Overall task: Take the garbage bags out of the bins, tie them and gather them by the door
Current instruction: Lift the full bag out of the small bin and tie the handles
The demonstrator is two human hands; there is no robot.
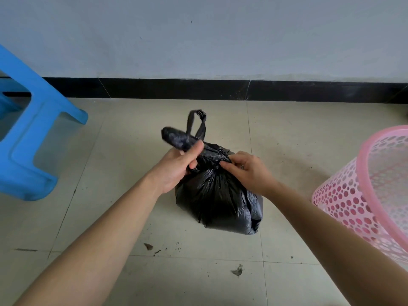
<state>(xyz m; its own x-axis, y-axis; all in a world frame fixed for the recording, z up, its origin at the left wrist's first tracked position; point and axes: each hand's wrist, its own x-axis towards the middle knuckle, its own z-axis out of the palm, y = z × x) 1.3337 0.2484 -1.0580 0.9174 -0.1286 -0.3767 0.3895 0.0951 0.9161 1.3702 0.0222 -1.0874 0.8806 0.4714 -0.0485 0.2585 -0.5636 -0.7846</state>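
Forearms: both bare, reaching from the bottom edge toward the middle of the tiled floor (pixel 123 120), converging on the bag.
Garbage bag (pixel 217 202): black, thin and crinkled plastic, full and rounded, sitting on the floor between the two hands, short of the black skirting (pixel 220 89); its neck is gathered tight into pleats.
Handles: one loop (pixel 196 123) stands upright above the neck; the other (pixel 176 140) is twisted into a thick strand sticking out to the left.
Left hand (pixel 176 167): palm turned inward, fingers clenched around the twisted strand, thumb pressed along it.
Right hand (pixel 249 171): knuckles up, fingertips pinching the plastic at the neck (the fingertips are partly hidden in the folds).
Pink bin (pixel 362 184): perforated plastic basket with a solid pink rim, tilted, just to the right of the bag and close beside the right forearm; not touching the bag.
Blue stool (pixel 35 133): plastic, at the left edge, well apart from the bag.
Debris: a few dark scraps (pixel 237 271) on the tiles nearer the camera than the bag, between the forearms.
Wall (pixel 198 36): plain pale, above the skirting.
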